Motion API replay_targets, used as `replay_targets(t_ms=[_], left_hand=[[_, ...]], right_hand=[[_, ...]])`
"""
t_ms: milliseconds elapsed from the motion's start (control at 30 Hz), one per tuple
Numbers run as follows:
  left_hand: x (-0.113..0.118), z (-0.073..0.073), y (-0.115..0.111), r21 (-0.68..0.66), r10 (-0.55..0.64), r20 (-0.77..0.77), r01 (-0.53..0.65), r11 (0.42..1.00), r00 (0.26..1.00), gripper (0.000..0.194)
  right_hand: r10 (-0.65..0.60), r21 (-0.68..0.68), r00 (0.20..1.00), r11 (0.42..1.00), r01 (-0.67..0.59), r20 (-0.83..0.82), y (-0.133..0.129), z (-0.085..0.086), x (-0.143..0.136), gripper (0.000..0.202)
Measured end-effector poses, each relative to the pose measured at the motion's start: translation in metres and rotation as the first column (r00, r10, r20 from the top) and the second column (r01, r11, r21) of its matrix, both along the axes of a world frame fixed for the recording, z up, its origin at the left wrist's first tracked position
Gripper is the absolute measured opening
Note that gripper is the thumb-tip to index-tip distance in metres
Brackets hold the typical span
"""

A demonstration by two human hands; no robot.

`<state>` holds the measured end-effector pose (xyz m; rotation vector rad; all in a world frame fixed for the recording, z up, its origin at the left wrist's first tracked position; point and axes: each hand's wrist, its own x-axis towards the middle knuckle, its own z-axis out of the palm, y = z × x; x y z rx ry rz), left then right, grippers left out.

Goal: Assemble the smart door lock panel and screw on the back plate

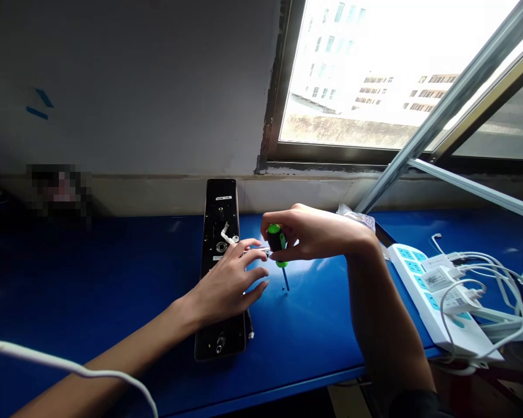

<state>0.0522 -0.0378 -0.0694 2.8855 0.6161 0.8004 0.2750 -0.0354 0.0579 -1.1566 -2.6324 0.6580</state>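
My right hand (307, 232) is closed around a screwdriver (276, 241) with a black and green handle. Its dark shaft points down at the blue table, the tip beside a tiny dark piece (283, 288), perhaps a screw. Across a long black panel (210, 290) rests my left hand (230, 278), its fingers spread toward the right. Near the upper fingertips is a small shiny metallic piece (264, 251), partly hidden; whether the fingers touch it I cannot tell. White tape or cable (226, 232) and a round fitting (221, 247) show on the panel.
A white power strip (412, 290) with plugged-in chargers and tangled white cables stands at the right. A metal frame bar (401, 159) slants past the window. A clear plastic bag (357, 216) lies by the wall. A white cable (70, 364) crosses the lower left.
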Motion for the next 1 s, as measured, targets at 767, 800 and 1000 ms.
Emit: replay_targets(t_ms=[767,800,1000], left_hand=[[-0.073,-0.007,0.010,-0.107,0.199,0.317,-0.174,0.979,0.927,0.027],[-0.076,-0.009,0.011,-0.124,0.206,0.328,-0.174,0.977,0.922,0.026],[-0.083,-0.015,0.013,-0.207,0.232,0.371,-0.163,0.965,0.899,0.021]], right_hand=[[0.022,0.266,0.814,0.950,0.164,-0.580,0.002,0.006,-0.045,0.041],[0.017,0.280,0.800,0.941,0.190,-0.600,0.004,0.005,-0.050,0.040],[0.017,0.311,0.748,0.916,0.254,-0.663,0.012,-0.003,-0.065,0.038]])
